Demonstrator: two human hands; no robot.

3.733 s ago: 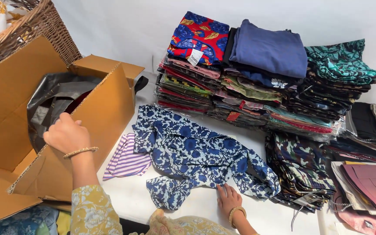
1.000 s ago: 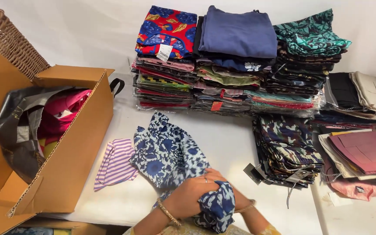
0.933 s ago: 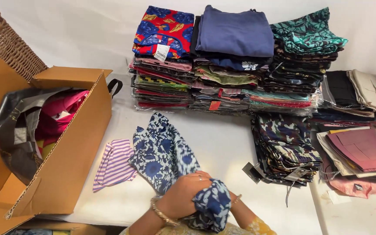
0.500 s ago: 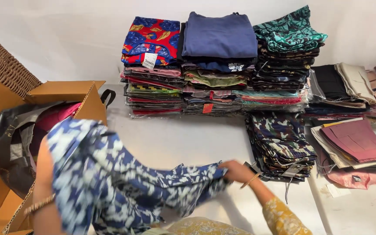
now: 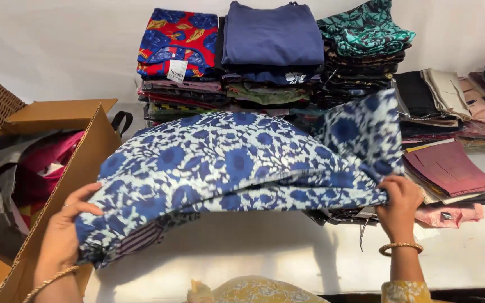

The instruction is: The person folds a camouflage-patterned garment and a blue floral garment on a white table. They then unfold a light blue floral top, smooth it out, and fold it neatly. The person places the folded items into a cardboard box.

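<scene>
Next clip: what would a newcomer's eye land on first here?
The blue-and-white floral garment billows mid-frame, stretched between the left hand near the cardboard box and the right hand. Behind it, stacks of folded clothes line the back of the white table, topped by red-and-blue, plain navy and teal prints.

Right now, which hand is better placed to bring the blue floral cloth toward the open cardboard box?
Probably left. The left hand grips the blue floral cloth beside the cardboard box; the right hand holds the far end.
</scene>
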